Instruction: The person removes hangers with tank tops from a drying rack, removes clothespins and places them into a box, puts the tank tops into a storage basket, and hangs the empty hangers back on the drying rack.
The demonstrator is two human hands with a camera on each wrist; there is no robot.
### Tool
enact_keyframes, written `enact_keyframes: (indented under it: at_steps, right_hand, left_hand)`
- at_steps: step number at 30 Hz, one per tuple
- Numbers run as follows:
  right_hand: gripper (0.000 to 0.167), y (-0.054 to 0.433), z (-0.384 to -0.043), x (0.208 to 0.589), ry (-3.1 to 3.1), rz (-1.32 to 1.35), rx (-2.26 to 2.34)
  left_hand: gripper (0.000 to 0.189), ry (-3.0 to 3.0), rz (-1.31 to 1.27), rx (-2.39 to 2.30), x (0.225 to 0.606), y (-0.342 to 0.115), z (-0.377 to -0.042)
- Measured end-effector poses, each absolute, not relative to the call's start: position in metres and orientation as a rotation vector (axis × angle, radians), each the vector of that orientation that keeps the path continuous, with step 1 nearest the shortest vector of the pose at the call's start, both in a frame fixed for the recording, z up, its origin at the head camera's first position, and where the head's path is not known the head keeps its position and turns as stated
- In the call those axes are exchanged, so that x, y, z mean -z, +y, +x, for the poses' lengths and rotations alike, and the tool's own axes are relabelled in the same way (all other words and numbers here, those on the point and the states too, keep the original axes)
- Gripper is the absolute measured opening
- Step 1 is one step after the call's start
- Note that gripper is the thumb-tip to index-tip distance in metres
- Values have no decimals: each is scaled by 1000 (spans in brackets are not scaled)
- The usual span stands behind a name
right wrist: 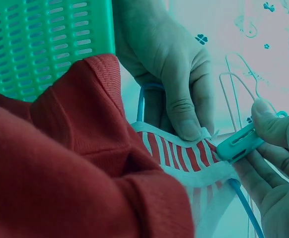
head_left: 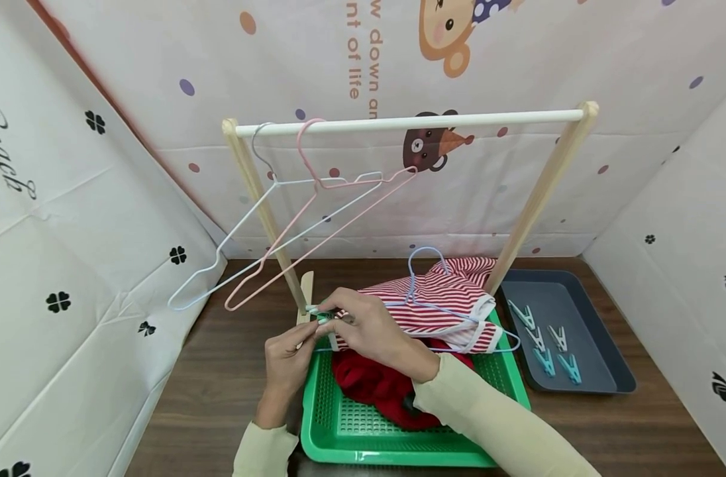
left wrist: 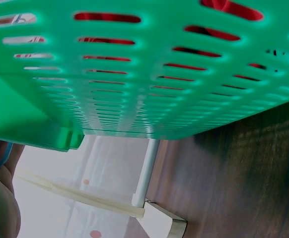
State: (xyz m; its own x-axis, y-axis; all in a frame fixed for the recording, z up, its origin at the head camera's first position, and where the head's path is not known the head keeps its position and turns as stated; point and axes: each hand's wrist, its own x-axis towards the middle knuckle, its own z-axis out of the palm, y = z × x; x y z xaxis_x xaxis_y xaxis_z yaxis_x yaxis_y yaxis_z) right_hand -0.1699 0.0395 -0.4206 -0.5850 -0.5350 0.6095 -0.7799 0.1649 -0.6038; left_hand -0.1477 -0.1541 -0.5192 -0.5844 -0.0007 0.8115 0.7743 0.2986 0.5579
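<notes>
A red-and-white striped garment [head_left: 425,298] lies over the green basket [head_left: 399,457] with a light-blue hanger [head_left: 425,249] at it. My left hand [head_left: 288,358] pinches the garment's white-trimmed edge by the hanger's left end. My right hand [head_left: 371,328] pinches a teal clothespin [right wrist: 240,143] between thumb and fingers. In the right wrist view the clothespin's tip touches the striped edge, close to the left thumb. Whether its jaws bite the cloth is unclear. The left wrist view mostly shows the basket's slotted side [left wrist: 149,64], with part of a hand [left wrist: 0,193] at the lower left.
A red garment [head_left: 375,384] lies in the basket. Above, a white rod [head_left: 411,122] on wooden posts carries a white hanger [head_left: 238,222] and a pink hanger [head_left: 279,245]. To the right, a dark tray [head_left: 607,361] holds several clothespins [head_left: 544,361].
</notes>
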Motion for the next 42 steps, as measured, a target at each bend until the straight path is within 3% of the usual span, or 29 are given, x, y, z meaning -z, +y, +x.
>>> enact_keyframes:
  at_steps: [7,12,23,37,42]
  right_hand:
    - [26,41,-169,417,-2168,1279,-1392]
    - [36,43,-170,417,-2168,1279,-1418]
    - [45,49,-170,415,-2235,1235,-1427]
    - [46,64,-165,413,-2173,1221,-1411]
    - [47,74,-165,410,-2164,1210,-1397]
  left_hand:
    - [38,-1869,-667,1353,520,-154,-149]
    - [9,-1891,-636,1326,517,-153,-146]
    - [22,-1857,-657,1371,520,-151,-146]
    - [13,-1831,-705,1385,520,-151,-147]
    - [28,-1840,-667,1376,520,-150,-148]
